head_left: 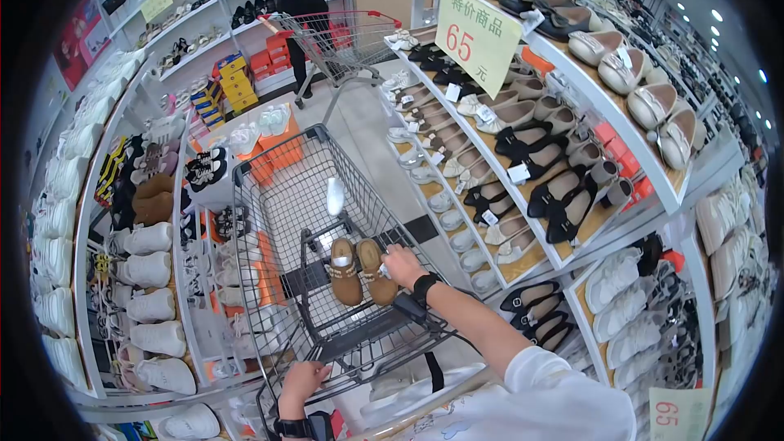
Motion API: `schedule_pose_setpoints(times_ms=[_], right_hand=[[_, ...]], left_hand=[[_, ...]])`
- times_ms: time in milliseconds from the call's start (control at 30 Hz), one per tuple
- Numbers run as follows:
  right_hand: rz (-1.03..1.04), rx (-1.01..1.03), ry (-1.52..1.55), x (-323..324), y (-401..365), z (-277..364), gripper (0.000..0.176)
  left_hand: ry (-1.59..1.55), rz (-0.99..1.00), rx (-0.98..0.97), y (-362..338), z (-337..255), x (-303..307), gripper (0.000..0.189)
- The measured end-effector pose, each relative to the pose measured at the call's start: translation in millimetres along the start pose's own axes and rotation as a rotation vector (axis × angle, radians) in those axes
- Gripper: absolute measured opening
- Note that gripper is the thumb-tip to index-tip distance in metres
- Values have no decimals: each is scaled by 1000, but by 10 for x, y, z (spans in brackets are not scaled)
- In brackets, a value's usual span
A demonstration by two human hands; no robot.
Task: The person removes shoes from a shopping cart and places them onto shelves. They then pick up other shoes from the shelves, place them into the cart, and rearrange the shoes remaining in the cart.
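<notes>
A pair of brown shoes (358, 272) with light trim sits in the upper seat part of a grey wire shopping cart (282, 143). Beside the right-hand shoe is my right hand (402, 266), its fingers closed together with a small whitish bit at their tips, too small to name. My left hand (304, 381) is at the near left end of the cart, fingers curled near the wire edge; what they hold is hidden. Farther in, a white object (335, 196) shows over the cart's mesh floor.
Shoe racks (563, 257) line the right, with a yellow price sign (478, 37) above. White sneakers (151, 268) fill shelves at the left. Ahead stand a second cart (339, 37), a person in dark clothes (300, 4) and stacked yellow boxes (237, 86). Tiled floor (359, 122) runs between.
</notes>
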State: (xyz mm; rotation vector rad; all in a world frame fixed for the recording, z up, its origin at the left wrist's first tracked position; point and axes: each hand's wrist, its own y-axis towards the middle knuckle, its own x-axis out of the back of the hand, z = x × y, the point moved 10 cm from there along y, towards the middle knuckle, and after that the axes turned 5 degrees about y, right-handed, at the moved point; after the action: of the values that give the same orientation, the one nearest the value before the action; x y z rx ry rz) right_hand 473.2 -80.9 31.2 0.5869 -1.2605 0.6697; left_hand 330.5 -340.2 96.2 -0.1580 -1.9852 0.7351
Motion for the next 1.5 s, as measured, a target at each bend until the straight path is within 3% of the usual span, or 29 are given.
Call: schedule_pose_setpoints(times_ms=[33, 167, 233, 267, 300, 367, 500, 667, 967, 1067, 1133, 1167, 1233, 1333, 1367, 1400, 1433, 1500], right_hand=[[0, 8, -1, 177, 78, 8, 15], [-182, 12, 111, 854, 284, -148, 21], [-484, -107, -114, 1415, 197, -245, 21], [-509, -119, -129, 1473, 199, -308, 33], [-510, -125, -132, 1466, 251, -362, 33], [-9, -439, 275, 856, 437, -768, 43], [10, -425, 339, 526, 720, -923, 42], [-19, -504, 351, 569, 1052, -1016, 23], [-67, -558, 433, 604, 1533, -1247, 18], [1, -576, 512, 701, 1635, -1386, 19], [300, -363, 756, 641, 1726, -1350, 24], [293, -368, 751, 608, 1748, -1553, 24], [-407, -324, 475, 1302, 1743, -2205, 30], [-609, -717, 238, 2203, 1336, -3096, 31], [-676, -856, -59, 2336, 1194, -3359, 36], [-649, -863, -135, 2429, 1110, -3543, 40], [-470, -971, 115, 2210, 1078, -3952, 47], [-481, -931, 2, 1900, 1026, -4456, 57]], left_hand=[[-33, 70, 44, 41, 29, 7, 30], [21, 36, 2, 313, 39, 230, 30], [32, 12, -17, 409, -25, 414, 32], [34, 9, -17, 471, -23, 476, 33], [38, 9, -17, 535, -13, 532, 35], [35, 19, -25, 660, 30, 607, 36], [41, 28, -41, 942, 122, 792, 39], [-9, 19, -43, 1308, 163, 1034, 36], [-15, -32, -46, 1796, 282, 1376, 36], [0, -59, -55, 1881, 240, 1501, 36], [2, -73, -72, 1944, 248, 1517, 35], [-2, -86, -77, 1973, 251, 1542, 34], [-24, -57, -35, 2028, 282, 1553, 35], [-24, 4, 114, 2102, 410, 1488, 33], [-23, -13, 55, 2105, 296, 1552, 32], [-24, -31, 0, 2099, 210, 1600, 31], [-25, -29, 17, 2093, 224, 1599, 31], [92, -101, -74, 2118, 103, 1631, 28]])
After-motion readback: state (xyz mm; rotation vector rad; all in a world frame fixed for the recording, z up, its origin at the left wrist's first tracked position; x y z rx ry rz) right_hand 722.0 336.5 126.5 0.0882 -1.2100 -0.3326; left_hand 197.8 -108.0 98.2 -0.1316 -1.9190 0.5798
